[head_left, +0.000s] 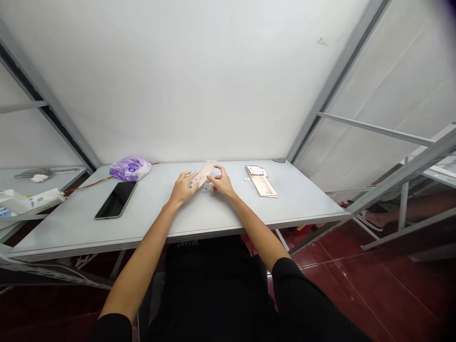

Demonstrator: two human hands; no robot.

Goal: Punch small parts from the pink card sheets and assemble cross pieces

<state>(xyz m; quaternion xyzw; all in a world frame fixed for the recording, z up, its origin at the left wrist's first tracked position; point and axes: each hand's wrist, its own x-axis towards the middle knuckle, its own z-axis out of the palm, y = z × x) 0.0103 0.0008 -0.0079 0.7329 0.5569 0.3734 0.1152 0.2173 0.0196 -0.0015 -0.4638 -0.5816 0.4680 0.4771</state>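
A pale pink card (207,167), partly see-through or shiny, is tilted up above the middle of the table. My left hand (182,188) is closed on its near left edge, thumb across the front. My right hand (223,183) is at the card's right side, thumb and forefinger curved and spread apart; the thumb tip is at or very near the card. Below that hand lie small clear or shiny bits, too small to name. Farther right, a beige printed card (262,184) rests on the table, with a white and pink piece (257,171) on its far end.
On the table's left lie a dark-screened phone (117,200) and a purple soft pack (130,168). Small white pieces (246,179) are beside the beige card. A dark flat object (278,160) sits at the back right corner. A white wall and metal frame posts enclose the table (302,204).
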